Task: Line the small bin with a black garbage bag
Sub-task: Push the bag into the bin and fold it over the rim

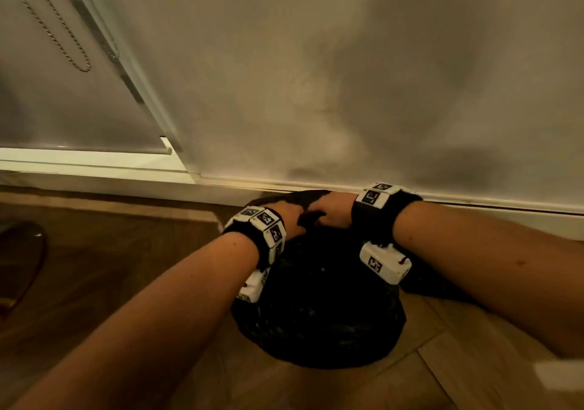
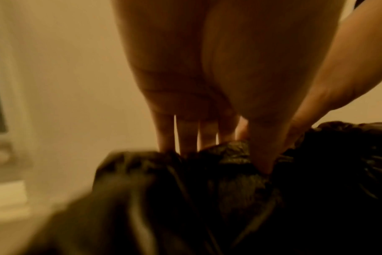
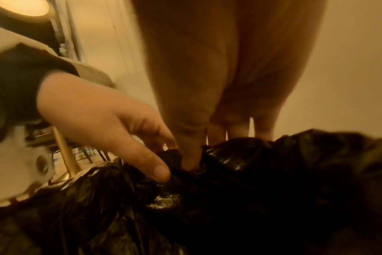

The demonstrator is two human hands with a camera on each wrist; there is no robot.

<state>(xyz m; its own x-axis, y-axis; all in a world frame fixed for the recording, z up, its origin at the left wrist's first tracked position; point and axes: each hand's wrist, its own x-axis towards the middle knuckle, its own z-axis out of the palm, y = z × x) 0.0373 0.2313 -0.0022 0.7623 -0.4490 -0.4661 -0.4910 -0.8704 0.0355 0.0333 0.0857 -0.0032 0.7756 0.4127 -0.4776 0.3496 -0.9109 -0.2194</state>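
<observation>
bag (image 1: 319, 311): black, draped over the bin on the floor by the wall
left hand (image 1: 289, 217): far edge of bag pinched
right hand (image 1: 331, 210): same edge pinched, just beside

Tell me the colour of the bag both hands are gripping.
The garbage bag is glossy black, crinkled; clearest in the right wrist view, where the left hand and right hand pinch it.

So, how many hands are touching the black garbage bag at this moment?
2. The left hand and the right hand both pinch the black garbage bag at its far edge, side by side, near the wall. No other hand is in view.
</observation>
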